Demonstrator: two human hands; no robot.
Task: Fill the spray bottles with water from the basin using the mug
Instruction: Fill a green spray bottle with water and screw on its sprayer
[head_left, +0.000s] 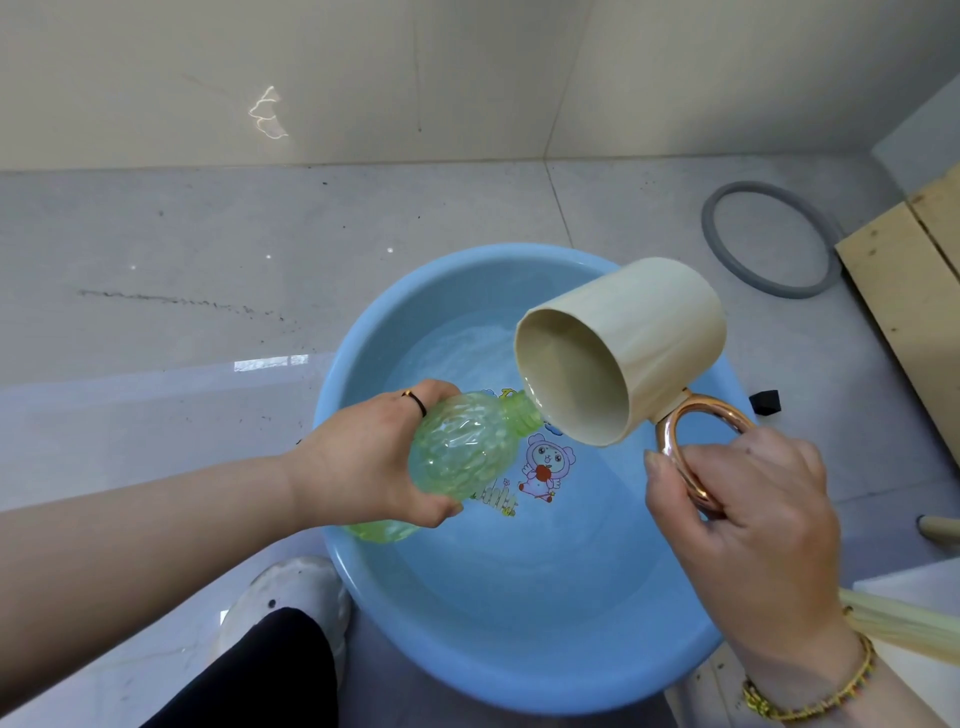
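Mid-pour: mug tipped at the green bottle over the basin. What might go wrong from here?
1. The mug has a far wider mouth than the green bottle, so water may run down the outside. The basin below would probably catch it.
2. The left hand holds the bottle steeply tilted, so it may spill back out as it fills.
3. The right hand grips the mug only by its handle, so the pour could wobble.

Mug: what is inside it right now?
Water lies pooled against the lower side of the tilted mug, reaching its rim at the neck of the green bottle. The rim covers the bottle's mouth, so any stream is hidden.
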